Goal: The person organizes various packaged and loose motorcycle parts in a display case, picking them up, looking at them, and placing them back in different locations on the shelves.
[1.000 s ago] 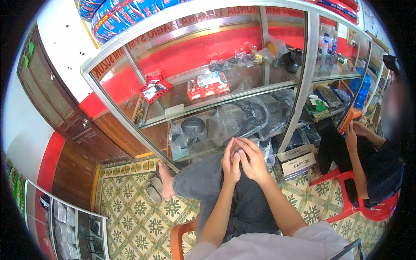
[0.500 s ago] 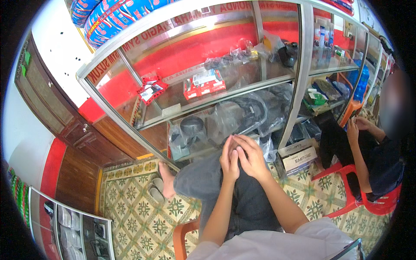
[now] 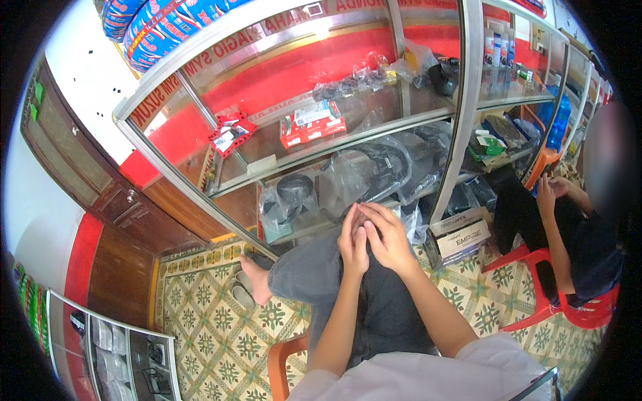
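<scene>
My left hand [image 3: 352,242] and my right hand [image 3: 386,240] meet at their fingertips above my grey jeans [image 3: 294,271], fingers pressed together and slightly bent, thumbs upright side by side. I see nothing held in them. Beyond them stands a glass display cabinet [image 3: 467,100], with bagged black parts [image 3: 364,170] on its lower shelf, red boxes [image 3: 312,134] and a red-patterned packet [image 3: 231,134] above.
At right another person [image 3: 575,260] sits on a red plastic chair [image 3: 592,317], hands raised, beside cardboard boxes [image 3: 460,237]. A wooden door [image 3: 80,154] is at left, a low display case [image 3: 110,361] lower left, sandals [image 3: 242,296] on the tiled floor [image 3: 221,341].
The view has shifted slightly, so the cabinet sits a little further left. My hands keep the same joined pose. The other person's hands have moved slightly.
</scene>
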`<move>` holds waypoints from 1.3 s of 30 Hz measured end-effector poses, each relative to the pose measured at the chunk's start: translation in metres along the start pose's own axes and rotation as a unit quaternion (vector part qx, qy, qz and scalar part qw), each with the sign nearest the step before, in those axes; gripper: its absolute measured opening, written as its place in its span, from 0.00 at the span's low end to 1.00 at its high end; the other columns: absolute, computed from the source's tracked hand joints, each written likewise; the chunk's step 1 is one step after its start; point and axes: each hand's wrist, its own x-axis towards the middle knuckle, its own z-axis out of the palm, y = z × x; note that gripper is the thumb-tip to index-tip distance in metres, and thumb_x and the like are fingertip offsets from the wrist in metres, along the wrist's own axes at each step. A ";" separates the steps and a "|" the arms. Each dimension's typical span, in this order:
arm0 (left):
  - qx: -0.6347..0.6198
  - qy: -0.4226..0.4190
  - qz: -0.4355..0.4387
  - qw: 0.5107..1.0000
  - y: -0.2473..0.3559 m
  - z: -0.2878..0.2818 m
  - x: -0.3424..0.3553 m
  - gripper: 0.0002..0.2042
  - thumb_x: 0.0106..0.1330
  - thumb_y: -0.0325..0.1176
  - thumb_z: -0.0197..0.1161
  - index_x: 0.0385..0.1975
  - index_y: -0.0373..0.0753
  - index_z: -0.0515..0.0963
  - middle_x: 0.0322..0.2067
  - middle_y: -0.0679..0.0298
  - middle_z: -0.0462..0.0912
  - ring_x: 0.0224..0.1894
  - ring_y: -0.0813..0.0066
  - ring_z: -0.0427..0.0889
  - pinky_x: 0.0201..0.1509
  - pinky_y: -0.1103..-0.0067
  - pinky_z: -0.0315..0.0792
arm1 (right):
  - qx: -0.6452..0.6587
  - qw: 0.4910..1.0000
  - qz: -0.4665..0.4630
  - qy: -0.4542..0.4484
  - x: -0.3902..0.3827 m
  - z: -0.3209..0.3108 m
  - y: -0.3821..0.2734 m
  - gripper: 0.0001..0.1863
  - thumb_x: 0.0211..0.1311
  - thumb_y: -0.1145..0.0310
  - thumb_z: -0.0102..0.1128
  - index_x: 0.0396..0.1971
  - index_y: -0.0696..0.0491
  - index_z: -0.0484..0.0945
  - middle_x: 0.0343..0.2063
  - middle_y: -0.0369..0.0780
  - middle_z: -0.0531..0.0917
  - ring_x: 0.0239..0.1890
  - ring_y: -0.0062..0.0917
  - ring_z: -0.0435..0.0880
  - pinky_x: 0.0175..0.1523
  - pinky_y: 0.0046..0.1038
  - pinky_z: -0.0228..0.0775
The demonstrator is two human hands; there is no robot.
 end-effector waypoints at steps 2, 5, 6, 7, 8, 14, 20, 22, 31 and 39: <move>-0.001 0.003 -0.005 1.000 -0.003 -0.002 -0.005 0.25 0.76 0.30 0.50 0.70 0.26 0.61 0.64 0.44 0.72 0.65 0.61 0.74 0.69 0.70 0.66 | 0.002 1.000 0.003 -0.001 -0.005 0.003 0.001 0.18 0.67 0.69 0.57 0.53 0.57 0.80 0.53 0.48 0.81 0.54 0.46 0.80 0.60 0.40 0.71; 0.004 -0.006 0.007 1.000 0.001 0.000 -0.001 0.25 0.76 0.30 0.50 0.70 0.27 0.61 0.64 0.44 0.72 0.65 0.61 0.74 0.69 0.70 0.66 | -0.008 1.000 -0.010 0.001 -0.001 -0.002 0.001 0.18 0.66 0.70 0.56 0.54 0.58 0.80 0.54 0.49 0.81 0.55 0.46 0.80 0.61 0.39 0.71; 0.016 -0.010 0.006 1.000 0.002 0.000 -0.001 0.25 0.76 0.30 0.50 0.70 0.27 0.61 0.63 0.44 0.73 0.65 0.61 0.74 0.68 0.70 0.66 | -0.014 1.000 -0.009 -0.006 -0.002 -0.002 0.000 0.19 0.65 0.72 0.55 0.55 0.59 0.79 0.55 0.49 0.81 0.55 0.45 0.80 0.61 0.38 0.71; 0.016 -0.010 0.008 1.000 0.002 0.001 0.000 0.25 0.76 0.30 0.50 0.70 0.27 0.61 0.63 0.44 0.73 0.65 0.61 0.74 0.68 0.70 0.66 | -0.014 1.000 -0.012 -0.005 0.000 -0.003 -0.001 0.19 0.65 0.72 0.55 0.55 0.59 0.79 0.55 0.49 0.81 0.55 0.45 0.80 0.61 0.38 0.71; 0.015 -0.009 0.015 1.000 0.002 0.002 0.002 0.25 0.75 0.30 0.50 0.70 0.27 0.61 0.63 0.45 0.73 0.64 0.61 0.75 0.68 0.70 0.67 | -0.014 1.000 -0.011 -0.006 0.003 -0.005 -0.003 0.19 0.65 0.72 0.55 0.54 0.59 0.79 0.55 0.50 0.81 0.55 0.45 0.80 0.61 0.38 0.71; 0.010 0.000 0.009 1.000 0.002 0.000 -0.002 0.25 0.75 0.29 0.49 0.70 0.26 0.61 0.61 0.45 0.75 0.63 0.61 0.76 0.68 0.70 0.68 | -0.002 1.000 0.004 -0.004 -0.003 0.001 0.002 0.18 0.67 0.68 0.57 0.54 0.57 0.80 0.53 0.48 0.81 0.54 0.46 0.80 0.60 0.40 0.71; 0.010 -0.007 0.018 1.000 0.003 0.002 0.003 0.25 0.75 0.29 0.49 0.70 0.26 0.61 0.62 0.45 0.75 0.63 0.61 0.76 0.68 0.70 0.67 | -0.010 1.000 -0.007 0.003 0.002 -0.003 -0.002 0.18 0.66 0.72 0.55 0.54 0.59 0.80 0.54 0.49 0.81 0.55 0.45 0.81 0.61 0.38 0.71; 0.010 -0.009 0.016 1.000 0.001 0.000 0.000 0.25 0.75 0.29 0.49 0.70 0.26 0.61 0.62 0.45 0.75 0.63 0.61 0.76 0.68 0.70 0.67 | -0.007 1.000 0.001 -0.002 -0.001 -0.002 0.000 0.18 0.66 0.72 0.55 0.54 0.59 0.80 0.54 0.49 0.81 0.55 0.45 0.81 0.61 0.38 0.71; 0.030 0.009 -0.007 0.999 0.003 0.004 0.000 0.27 0.76 0.40 0.50 0.68 0.27 0.65 0.63 0.46 0.73 0.66 0.57 0.72 0.71 0.67 0.63 | -0.007 1.000 0.012 -0.009 0.000 -0.003 0.000 0.18 0.67 0.71 0.55 0.54 0.58 0.80 0.54 0.48 0.81 0.56 0.45 0.80 0.62 0.38 0.70; 0.029 0.006 -0.002 1.000 0.003 0.003 0.000 0.27 0.76 0.40 0.50 0.68 0.27 0.65 0.63 0.46 0.74 0.65 0.58 0.73 0.70 0.67 0.63 | -0.006 1.000 0.012 -0.011 -0.001 -0.002 0.000 0.18 0.67 0.71 0.55 0.54 0.59 0.80 0.54 0.48 0.81 0.56 0.45 0.80 0.62 0.38 0.70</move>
